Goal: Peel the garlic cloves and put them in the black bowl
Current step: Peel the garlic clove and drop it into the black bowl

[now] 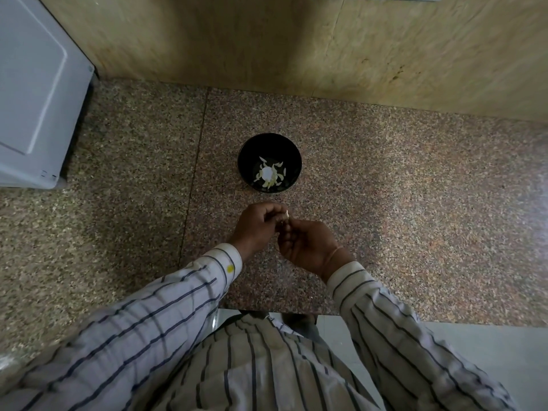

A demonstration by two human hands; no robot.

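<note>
Where the two hands meet: a garlic clove (287, 216) — small, pale, only partly showing between the fingertips; it is held above the countertop (385, 188), just on the near side of the black bowl (246, 152).
Left hand (258, 226): fingers curled, thumb and fingertips pinching the clove from the left; the back of the hand faces the camera.
Right hand (308, 244): fingers curled inward, their tips closed on the same clove from below and to the right; a thin band (333, 256) circles the wrist.
Sleeves (184, 292): pale cloth with dark stripes; both cuffs lie just behind the wrists.
Bowl: upright on the countertop, just beyond the hands and apart from them.
Peeled cloves (277, 176): a small cluster of pale slivers at the bottom of the bowl; a bright white round patch sits among them — glare or object, I cannot tell.
Counter surface: speckled brown stone; a seam runs past the bowl's left side.
White appliance (35, 84): far left, standing on the countertop by the wall (237, 40); the wall is tan stone.
</note>
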